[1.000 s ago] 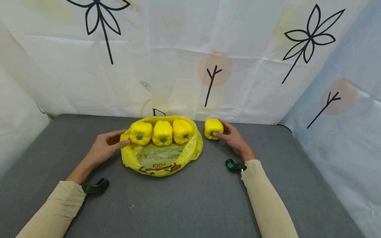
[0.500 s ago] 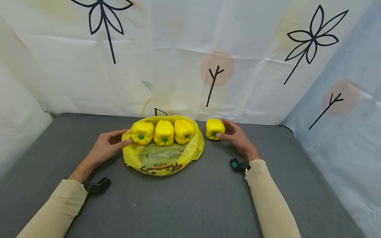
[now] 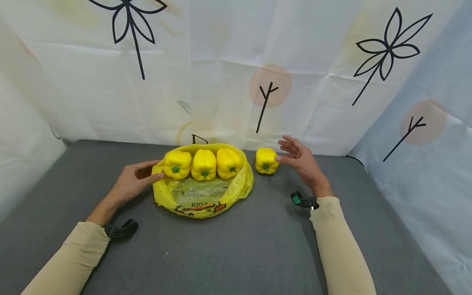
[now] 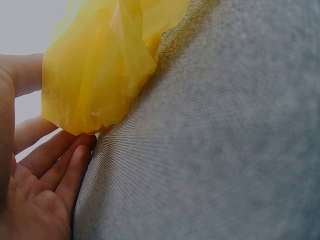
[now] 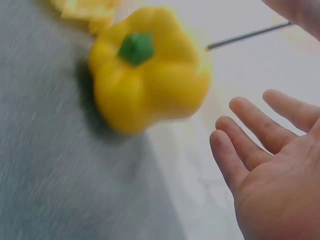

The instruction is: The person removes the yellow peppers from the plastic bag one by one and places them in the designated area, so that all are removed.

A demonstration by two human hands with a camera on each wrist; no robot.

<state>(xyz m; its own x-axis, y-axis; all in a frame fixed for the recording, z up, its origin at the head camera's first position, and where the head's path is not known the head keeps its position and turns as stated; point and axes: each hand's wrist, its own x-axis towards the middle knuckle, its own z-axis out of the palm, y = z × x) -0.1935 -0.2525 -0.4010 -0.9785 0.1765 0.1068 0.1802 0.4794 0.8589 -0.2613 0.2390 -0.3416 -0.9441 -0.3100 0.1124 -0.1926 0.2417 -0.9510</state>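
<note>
A yellow plastic bag (image 3: 236,186) lies on the grey table, its wide mouth facing up. Three yellow bell peppers (image 3: 204,164) with green stems sit in a row along its far side. My left hand (image 3: 134,180) holds the bag's left side between thumb and fingers; in the left wrist view, the crumpled plastic hides the fingertips. A fourth pepper, a lone bell pepper (image 3: 266,161), stands on the table to the right of the bag. Just right of that pepper is my right hand (image 3: 300,162), fingers spread and raised, holding nothing.
The grey table (image 3: 228,254) stretches in front of the bag and to both sides. Behind its back edge hangs a white printed curtain (image 3: 221,82), close to the bag and the lone pepper. Both wrists wear dark straps (image 3: 121,230).
My right hand has let go of the lone bell pepper and drawn away to the right, its fingers lifting and spreading. My left hand and the bag hold their place.
</note>
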